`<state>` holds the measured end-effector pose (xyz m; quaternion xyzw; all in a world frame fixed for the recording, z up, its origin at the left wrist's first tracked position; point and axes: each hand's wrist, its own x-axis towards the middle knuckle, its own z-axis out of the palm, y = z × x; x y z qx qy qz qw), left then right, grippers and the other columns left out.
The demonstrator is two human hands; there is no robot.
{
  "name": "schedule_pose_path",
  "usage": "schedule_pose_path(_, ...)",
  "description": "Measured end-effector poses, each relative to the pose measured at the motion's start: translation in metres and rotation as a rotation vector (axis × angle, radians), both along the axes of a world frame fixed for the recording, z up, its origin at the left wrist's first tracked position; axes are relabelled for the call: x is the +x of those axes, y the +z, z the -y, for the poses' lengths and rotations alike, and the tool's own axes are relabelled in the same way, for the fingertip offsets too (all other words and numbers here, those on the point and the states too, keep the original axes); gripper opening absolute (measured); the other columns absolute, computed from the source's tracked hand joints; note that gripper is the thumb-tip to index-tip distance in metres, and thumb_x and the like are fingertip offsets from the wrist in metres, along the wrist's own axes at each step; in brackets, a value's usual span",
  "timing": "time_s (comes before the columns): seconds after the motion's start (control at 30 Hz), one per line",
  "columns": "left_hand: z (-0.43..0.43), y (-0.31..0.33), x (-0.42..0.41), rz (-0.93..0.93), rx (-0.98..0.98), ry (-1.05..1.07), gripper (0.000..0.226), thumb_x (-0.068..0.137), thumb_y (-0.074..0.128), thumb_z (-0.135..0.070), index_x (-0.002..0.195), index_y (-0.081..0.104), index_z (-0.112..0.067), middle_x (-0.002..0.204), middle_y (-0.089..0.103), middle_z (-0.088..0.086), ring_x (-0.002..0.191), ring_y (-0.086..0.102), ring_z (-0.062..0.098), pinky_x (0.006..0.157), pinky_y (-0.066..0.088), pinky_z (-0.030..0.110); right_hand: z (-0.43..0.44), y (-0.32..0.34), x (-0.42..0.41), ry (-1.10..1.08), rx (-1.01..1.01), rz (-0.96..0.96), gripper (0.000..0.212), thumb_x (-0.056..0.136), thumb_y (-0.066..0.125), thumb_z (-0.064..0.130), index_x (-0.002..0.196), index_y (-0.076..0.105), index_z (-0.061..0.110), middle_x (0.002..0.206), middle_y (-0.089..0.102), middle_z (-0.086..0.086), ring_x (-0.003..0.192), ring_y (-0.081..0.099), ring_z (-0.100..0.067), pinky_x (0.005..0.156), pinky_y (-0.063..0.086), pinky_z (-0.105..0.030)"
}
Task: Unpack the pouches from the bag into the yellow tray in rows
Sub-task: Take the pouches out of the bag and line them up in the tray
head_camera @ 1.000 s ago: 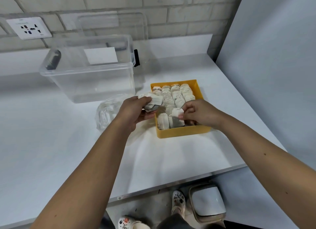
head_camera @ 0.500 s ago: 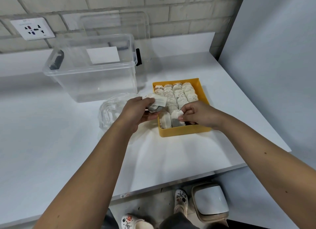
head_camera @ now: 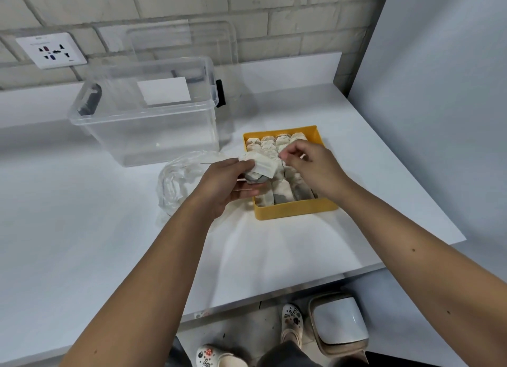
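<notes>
A yellow tray (head_camera: 296,210) sits on the white table, filled with rows of pale paper pouches (head_camera: 279,144). My left hand (head_camera: 222,183) hovers at the tray's left edge, shut on a small stack of pouches (head_camera: 259,167). My right hand (head_camera: 312,169) is raised over the tray's middle, thumb and forefinger pinched close beside the top pouch of that stack; whether they grip anything I cannot tell. A crumpled clear plastic bag (head_camera: 178,180) lies just left of my left hand. My right hand hides part of the tray's middle rows.
A clear plastic bin (head_camera: 145,125) stands behind the bag, its lid (head_camera: 186,46) leaning on the brick wall. A wall socket (head_camera: 52,50) is at upper left. The table's front edge (head_camera: 274,292) is near me; a grey partition (head_camera: 439,92) rises on the right.
My right hand has left the pouch it was setting in the tray's near row and has risen toward the stack in my left hand. The left hand has stayed almost still.
</notes>
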<state>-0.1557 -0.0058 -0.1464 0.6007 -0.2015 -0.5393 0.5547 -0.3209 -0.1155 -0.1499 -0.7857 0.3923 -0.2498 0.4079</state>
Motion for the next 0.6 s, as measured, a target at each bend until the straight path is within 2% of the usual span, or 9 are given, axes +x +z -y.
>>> schedule_pose_path(0.1,0.001,0.004,-0.005,0.006,-0.004,-0.043,0.013,0.096,0.062,-0.014,0.104,0.068,-0.006,0.093,0.077,0.009,0.081,0.075,0.028,0.066,0.061,0.029,-0.003,0.01,0.011,0.074,0.017,-0.033,0.017,0.086,0.072,0.032,0.099,0.07,0.021,0.093,0.067,0.011,0.071,0.056,0.009,0.065,0.04,-0.007)
schedule_pose_path(0.2,0.001,0.005,-0.006,0.041,-0.014,-0.105,0.017,0.091,0.068,-0.01,0.108,0.069,-0.007,0.1,0.076,0.009,0.084,0.075,0.022,0.069,0.06,0.024,-0.001,0.014,0.014,0.081,-0.016,-0.108,0.025,0.08,0.079,0.027,0.101,0.068,0.022,0.085,0.066,0.005,0.076,0.062,-0.005,0.069,0.048,-0.017)
schedule_pose_path(0.3,-0.001,0.003,-0.005,0.054,-0.011,-0.112,0.023,0.088,0.07,-0.005,0.112,0.068,-0.007,0.103,0.076,0.008,0.087,0.074,0.019,0.075,0.061,0.024,-0.001,0.02,0.011,0.068,0.028,-0.095,0.033,0.078,0.081,0.018,0.108,0.067,0.02,0.08,0.071,0.0,0.069,0.069,-0.019,0.066,0.059,-0.03)
schedule_pose_path(0.43,0.0,0.001,-0.004,0.013,-0.004,-0.052,0.021,0.088,0.069,0.0,0.109,0.069,-0.002,0.106,0.074,0.012,0.091,0.074,0.022,0.074,0.061,0.024,-0.002,0.023,0.001,0.059,0.125,-0.041,0.044,0.078,0.08,0.011,0.119,0.064,0.016,0.081,0.073,-0.004,0.062,0.071,-0.02,0.068,0.061,-0.03)
schedule_pose_path(0.5,0.002,0.0,-0.005,-0.001,0.012,-0.027,0.019,0.088,0.069,0.002,0.107,0.068,-0.001,0.106,0.074,0.014,0.089,0.074,0.022,0.072,0.061,0.024,0.0,0.023,-0.003,0.029,0.206,0.02,0.039,0.08,0.079,0.009,0.117,0.066,0.009,0.08,0.07,-0.006,0.064,0.071,-0.021,0.069,0.061,-0.032)
schedule_pose_path(0.6,0.004,0.0,-0.006,-0.01,0.023,0.02,0.014,0.089,0.067,0.001,0.103,0.067,0.0,0.103,0.072,0.016,0.084,0.073,0.022,0.069,0.061,0.023,0.004,0.021,-0.015,-0.072,0.258,0.005,0.021,0.082,0.077,0.009,0.101,0.069,0.003,0.072,0.066,-0.007,0.057,0.063,-0.015,0.057,0.057,-0.026)
